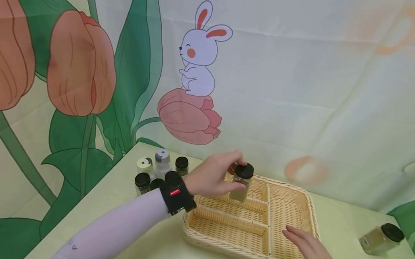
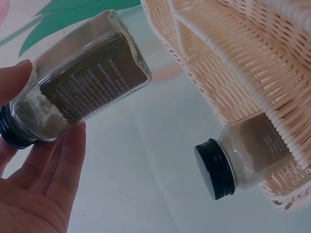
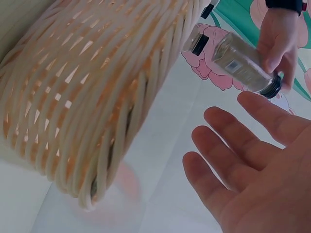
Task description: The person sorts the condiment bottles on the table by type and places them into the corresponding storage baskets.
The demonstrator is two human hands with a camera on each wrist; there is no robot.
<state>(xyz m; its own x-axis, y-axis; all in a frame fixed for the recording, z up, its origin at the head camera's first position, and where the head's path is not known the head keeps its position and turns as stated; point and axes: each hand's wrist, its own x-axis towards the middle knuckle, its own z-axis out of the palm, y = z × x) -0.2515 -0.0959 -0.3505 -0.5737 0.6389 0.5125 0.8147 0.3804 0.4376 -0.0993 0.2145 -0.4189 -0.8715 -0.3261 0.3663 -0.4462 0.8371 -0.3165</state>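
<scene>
My left hand (image 1: 214,174) holds a clear spice jar (image 1: 240,188) by its neck, thumb on one side and fingers on the other. The jar has a black lid and pale powder inside, and a printed label shows in the left wrist view. It is held above the divided wicker basket (image 1: 228,249). A second black-lidded jar (image 2: 252,148) stands in a basket compartment, mostly hidden by the left hand in the head view. Beside the basket's front right side, my right hand (image 1: 314,253) has its fingers extended and holds nothing.
Several jars and shakers, among them a white-capped shaker (image 1: 162,162) and a black-lidded jar (image 1: 181,166), stand left of the basket. Another powder-filled jar (image 1: 380,239) lies tilted at the table's far right. A printed cloth (image 1: 268,89) hangs behind the table.
</scene>
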